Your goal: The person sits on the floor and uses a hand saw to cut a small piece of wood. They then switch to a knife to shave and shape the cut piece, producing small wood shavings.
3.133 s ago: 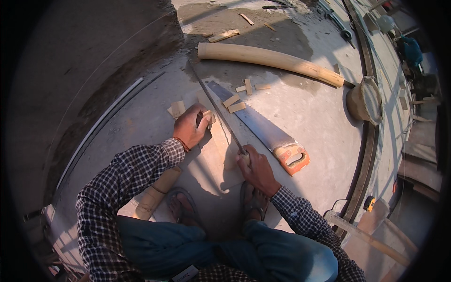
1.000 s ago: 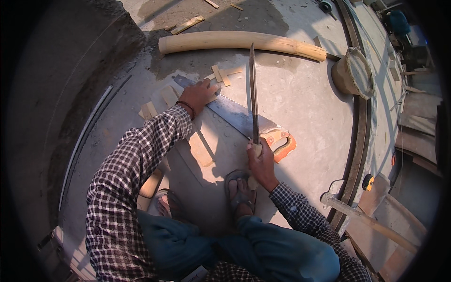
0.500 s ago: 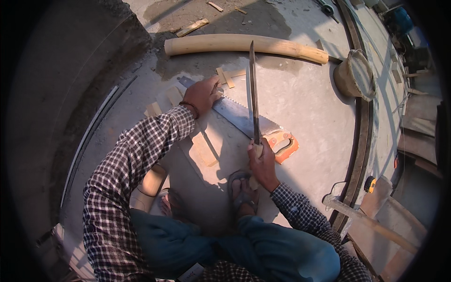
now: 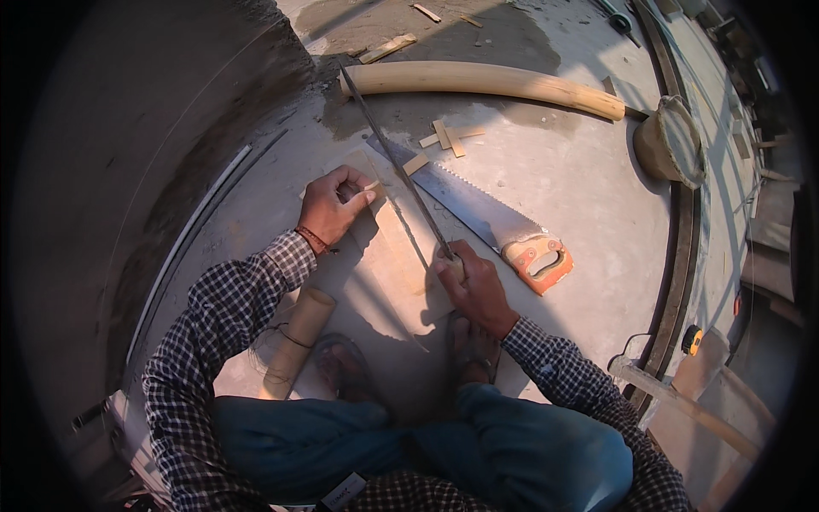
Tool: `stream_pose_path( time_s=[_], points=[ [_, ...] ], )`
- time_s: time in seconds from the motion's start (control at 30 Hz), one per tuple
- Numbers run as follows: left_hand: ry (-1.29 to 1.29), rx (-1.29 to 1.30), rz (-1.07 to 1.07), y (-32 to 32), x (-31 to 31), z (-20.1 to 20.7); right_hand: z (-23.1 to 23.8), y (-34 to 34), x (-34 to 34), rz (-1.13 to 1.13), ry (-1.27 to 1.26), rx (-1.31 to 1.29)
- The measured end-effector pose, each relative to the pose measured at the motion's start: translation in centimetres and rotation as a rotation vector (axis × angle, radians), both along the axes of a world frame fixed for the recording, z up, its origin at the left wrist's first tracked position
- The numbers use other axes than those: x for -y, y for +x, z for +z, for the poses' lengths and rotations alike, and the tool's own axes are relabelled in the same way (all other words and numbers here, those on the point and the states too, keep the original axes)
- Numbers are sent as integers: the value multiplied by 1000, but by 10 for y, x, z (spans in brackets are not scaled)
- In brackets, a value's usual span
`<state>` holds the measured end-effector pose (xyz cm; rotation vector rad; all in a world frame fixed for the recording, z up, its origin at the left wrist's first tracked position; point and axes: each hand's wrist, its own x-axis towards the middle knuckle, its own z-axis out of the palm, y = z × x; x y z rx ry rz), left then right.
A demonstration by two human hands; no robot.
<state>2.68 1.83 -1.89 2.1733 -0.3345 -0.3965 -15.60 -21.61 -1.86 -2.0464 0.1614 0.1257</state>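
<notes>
My right hand (image 4: 478, 290) grips a long knife by its wooden handle. The knife's narrow dark blade (image 4: 399, 160) slants up and to the left, over the tip of the saw. Between the thumb and fingers of my left hand (image 4: 333, 209) is a small pale wood strip (image 4: 373, 189), left of the blade and apart from it. Below both hands a flat wooden board (image 4: 388, 243) lies on the floor. Just right of it rests a handsaw (image 4: 490, 205) with an orange and wood handle, its teeth facing up and away. A small wood piece (image 4: 415, 164) lies by the saw's blade.
Crossed wood strips (image 4: 452, 138) lie beyond the saw, before a long bamboo pole (image 4: 486, 84). A bucket (image 4: 667, 143) stands at the pole's right end. A short bamboo piece (image 4: 300, 341) is beside my left foot. At right are a yellow tape measure (image 4: 692, 340) and a wooden-handled tool (image 4: 682, 405).
My left hand has drawn back from over the saw and now shows the pinched strip. The knife, upright before, has tilted left in my right hand. My view has shifted left.
</notes>
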Motion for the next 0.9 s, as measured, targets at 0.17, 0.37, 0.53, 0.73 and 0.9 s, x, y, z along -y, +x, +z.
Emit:
stream_pose_path(
  time_s=[0.17, 0.37, 0.53, 0.73, 0.9],
  points=[
    [-73, 68, -16, -10, -5, -10, 3, 2, -15, 44, -37, -20],
    [-141, 46, -17, -14, -1, -15, -2, -1, -17, 20, -60, -45],
    [-205, 23, 3, -14, 1, -24, -5, -3, -15, 14, -58, -39],
    [-369, -239, 78, -11, 2, -23, 4, -1, -14, 11, -36, -89],
    [-405, -137, 211, -17, 15, -15, 4, -4, -13, 20, -50, -41]
  ],
)
